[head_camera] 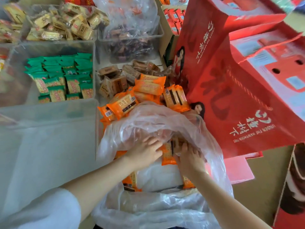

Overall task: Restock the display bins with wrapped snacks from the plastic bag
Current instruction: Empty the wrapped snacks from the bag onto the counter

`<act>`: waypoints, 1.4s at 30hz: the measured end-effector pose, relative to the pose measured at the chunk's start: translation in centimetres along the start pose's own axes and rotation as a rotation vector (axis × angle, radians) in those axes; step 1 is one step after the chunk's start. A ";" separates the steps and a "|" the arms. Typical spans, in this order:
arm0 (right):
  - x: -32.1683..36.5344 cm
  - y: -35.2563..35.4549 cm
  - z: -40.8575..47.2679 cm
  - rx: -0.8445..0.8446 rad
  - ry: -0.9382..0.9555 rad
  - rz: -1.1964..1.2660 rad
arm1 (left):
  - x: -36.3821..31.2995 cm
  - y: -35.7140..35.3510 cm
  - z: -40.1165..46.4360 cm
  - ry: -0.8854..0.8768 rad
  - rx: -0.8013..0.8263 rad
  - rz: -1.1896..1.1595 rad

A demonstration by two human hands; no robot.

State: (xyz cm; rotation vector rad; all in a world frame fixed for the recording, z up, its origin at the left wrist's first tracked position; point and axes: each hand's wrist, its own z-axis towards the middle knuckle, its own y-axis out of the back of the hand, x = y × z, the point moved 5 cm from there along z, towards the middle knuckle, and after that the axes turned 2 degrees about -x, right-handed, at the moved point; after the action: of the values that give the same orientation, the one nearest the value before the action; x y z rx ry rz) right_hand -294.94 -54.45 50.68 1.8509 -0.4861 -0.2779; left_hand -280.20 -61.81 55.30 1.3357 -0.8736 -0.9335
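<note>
While both hands are sunk in the mouth of the clear plastic bag, the left hand lies flat with its fingers spread and relaxed over the wrapped snacks inside, pressing on them rather than gripping. The right hand has its fingers curled round an orange-wrapped snack, holding it at the bag's opening just beside the left hand. More orange packets show through the film lower in the bag, near the forearms.

Just beyond the bag, a heap of orange-wrapped snacks fills the near end of a display bin, touching a cluster of brown-wrapped snacks behind it. To the left, a clear bin holds green-wrapped snacks standing in rows. Behind that, another bin carries a loose pile of yellow-wrapped snacks. Next to it, a clear bin holds a second plastic bag of dark-wrapped sweets. A translucent lid or empty bin lies at near left, beside the bag.

On the right, red gift boxes printed with white lettering lean against one another, the nearest touching the bag's far edge. A white sleeve covers the left upper arm.
</note>
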 end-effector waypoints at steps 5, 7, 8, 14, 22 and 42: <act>1.1 0.1 1.2 -0.162 -0.131 0.139 | 0.6 -0.6 0.2 -0.074 -0.046 0.247; 1.2 -0.2 1.2 -0.175 -0.024 0.212 | 2.0 -0.9 0.6 -0.018 -0.035 0.261; 1.2 -0.5 0.9 -0.198 0.082 0.244 | 2.9 -1.0 0.9 0.032 -0.019 0.268; 1.1 0.4 -3.5 0.021 0.395 0.458 | 4.2 0.1 1.7 0.238 0.132 0.203; 2.9 9.8 -2.7 0.101 0.271 1.410 | 1.4 6.2 1.2 0.345 -0.157 -1.131; 8.7 12.1 7.5 -0.260 0.317 0.629 | 24.1 6.1 4.9 0.805 -0.264 -0.284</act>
State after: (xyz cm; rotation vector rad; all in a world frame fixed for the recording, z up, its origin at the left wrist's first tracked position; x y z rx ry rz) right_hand -292.72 -68.05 60.11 1.3732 -0.7397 0.3570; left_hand -274.93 -85.87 61.41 1.4477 0.0556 -0.5991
